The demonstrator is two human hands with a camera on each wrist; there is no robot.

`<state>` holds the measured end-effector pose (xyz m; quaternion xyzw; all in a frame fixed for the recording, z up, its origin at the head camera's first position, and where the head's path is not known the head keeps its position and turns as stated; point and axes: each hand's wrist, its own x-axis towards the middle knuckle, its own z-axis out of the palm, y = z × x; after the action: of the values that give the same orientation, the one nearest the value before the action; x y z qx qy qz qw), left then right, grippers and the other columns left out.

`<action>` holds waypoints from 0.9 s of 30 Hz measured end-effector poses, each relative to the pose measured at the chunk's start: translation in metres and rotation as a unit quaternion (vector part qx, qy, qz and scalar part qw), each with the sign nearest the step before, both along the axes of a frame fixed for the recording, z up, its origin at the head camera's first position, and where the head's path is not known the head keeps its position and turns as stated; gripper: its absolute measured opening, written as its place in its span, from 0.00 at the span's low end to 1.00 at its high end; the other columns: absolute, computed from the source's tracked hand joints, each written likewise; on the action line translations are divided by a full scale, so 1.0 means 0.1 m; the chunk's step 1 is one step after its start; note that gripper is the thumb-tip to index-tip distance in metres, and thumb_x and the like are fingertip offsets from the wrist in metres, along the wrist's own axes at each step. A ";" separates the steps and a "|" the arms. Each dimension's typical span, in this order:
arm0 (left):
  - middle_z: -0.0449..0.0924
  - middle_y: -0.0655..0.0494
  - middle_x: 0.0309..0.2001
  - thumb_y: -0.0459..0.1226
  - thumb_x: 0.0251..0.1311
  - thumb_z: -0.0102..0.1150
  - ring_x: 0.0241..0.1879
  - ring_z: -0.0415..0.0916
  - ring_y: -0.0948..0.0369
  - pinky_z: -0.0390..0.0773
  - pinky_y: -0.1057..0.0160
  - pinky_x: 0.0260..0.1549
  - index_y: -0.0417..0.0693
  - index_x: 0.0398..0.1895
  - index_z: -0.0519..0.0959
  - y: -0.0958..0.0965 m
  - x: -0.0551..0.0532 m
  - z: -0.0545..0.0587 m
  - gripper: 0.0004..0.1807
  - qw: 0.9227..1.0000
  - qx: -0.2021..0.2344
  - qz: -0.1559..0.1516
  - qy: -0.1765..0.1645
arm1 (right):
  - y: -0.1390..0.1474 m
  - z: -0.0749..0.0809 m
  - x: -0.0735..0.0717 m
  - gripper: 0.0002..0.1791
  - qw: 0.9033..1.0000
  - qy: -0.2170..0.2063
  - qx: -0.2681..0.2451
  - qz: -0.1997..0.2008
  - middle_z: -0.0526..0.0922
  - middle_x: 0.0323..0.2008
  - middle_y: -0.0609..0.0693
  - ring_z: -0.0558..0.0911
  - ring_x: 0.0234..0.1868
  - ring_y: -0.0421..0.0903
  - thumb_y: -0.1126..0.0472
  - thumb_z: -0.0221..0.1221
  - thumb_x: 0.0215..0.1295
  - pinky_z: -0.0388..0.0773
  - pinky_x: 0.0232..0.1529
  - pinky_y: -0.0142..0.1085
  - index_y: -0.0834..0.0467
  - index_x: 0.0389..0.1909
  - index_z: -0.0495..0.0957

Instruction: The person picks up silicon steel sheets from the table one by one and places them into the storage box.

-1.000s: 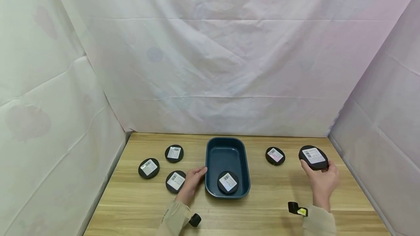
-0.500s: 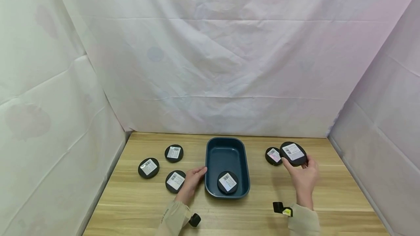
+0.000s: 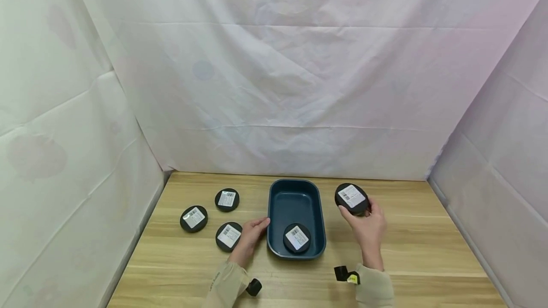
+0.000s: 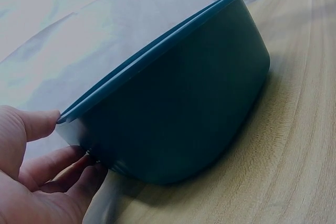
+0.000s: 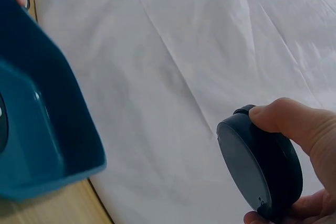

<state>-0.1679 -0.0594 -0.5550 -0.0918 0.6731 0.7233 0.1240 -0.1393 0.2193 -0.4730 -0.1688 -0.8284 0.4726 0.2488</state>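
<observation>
In the head view my right hand grips a round black case with a white barcode label, raised off the table to the right of the tray. In the right wrist view the thumb presses the rim of the held case, whose grey flat face shows, with fingers below. A deep blue-green tray stands mid-table. Inside its near end lies another labelled round black case. My left hand touches the tray's left side; in the left wrist view the thumb meets the tray's rim, fingers against the outer wall.
On the left of the wooden table lie three more round black cases: one at the back, one far left, and one beside my left hand. White cloth hangs behind and at both sides.
My right hand has carried its round case leftward toward the tray. A second case on the right of the table is now hidden behind it. The left hand and tray stay put.
</observation>
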 end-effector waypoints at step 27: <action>0.76 0.35 0.52 0.38 0.63 0.56 0.50 0.74 0.56 0.71 0.55 0.54 0.25 0.51 0.74 -0.02 -0.13 -0.31 0.22 1.000 0.017 0.003 0.002 | -0.72 0.25 -0.15 0.42 0.995 0.021 -0.026 0.097 0.72 0.52 0.64 0.75 0.50 0.56 0.63 0.74 0.41 0.73 0.53 0.47 0.69 0.59 0.68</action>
<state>-0.1806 -0.0619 -0.5862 -0.0903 0.6608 0.7350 0.1223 -0.1544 0.1469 -0.4481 -0.0843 -0.8231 0.5189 0.2149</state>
